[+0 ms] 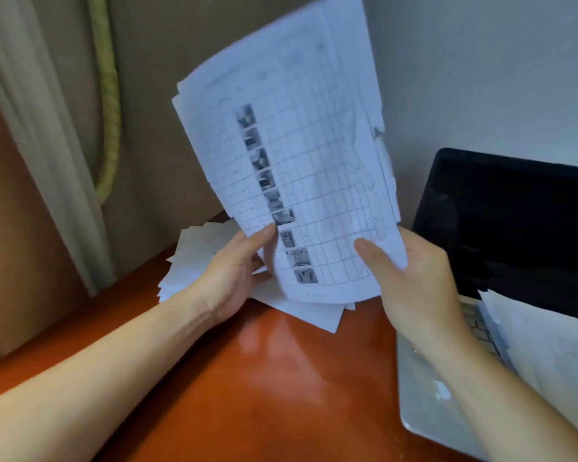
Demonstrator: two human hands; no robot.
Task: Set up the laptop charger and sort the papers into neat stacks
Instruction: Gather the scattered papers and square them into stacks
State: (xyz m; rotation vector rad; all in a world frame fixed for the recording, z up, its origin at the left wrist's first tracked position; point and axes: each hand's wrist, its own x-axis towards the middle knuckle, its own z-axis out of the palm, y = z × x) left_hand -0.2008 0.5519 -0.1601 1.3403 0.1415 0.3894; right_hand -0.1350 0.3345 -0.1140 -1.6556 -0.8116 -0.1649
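From the head camera, the person is holding a sheaf of papers (pixel 291 155) upright and tilted a little to the left, raised above the reddish-brown table (pixel 264 378). The left hand (pixel 234 275) is gripping the sheaf's lower left edge, its thumb lying on the front sheet and its fingers curling behind. The right hand (pixel 411 281) is gripping the lower right corner the same way, thumb pressing on the front. The front sheet is showing a printed grid with a column of small dark pictures; the writing is blurring too much to read. Behind and below the hands, a loose pile of papers (pixel 194 258) is lying fanned out on the table near the far corner, some sheets sticking out toward the viewer. To the right, an open laptop (pixel 514 228) is sitting on the table with its screen dark, and more white sheets (pixel 548 355) are lying over part of its keyboard. At the left, a pale curtain (pixel 37 128) is hanging with a yellow-green cord (pixel 109 95) beside it
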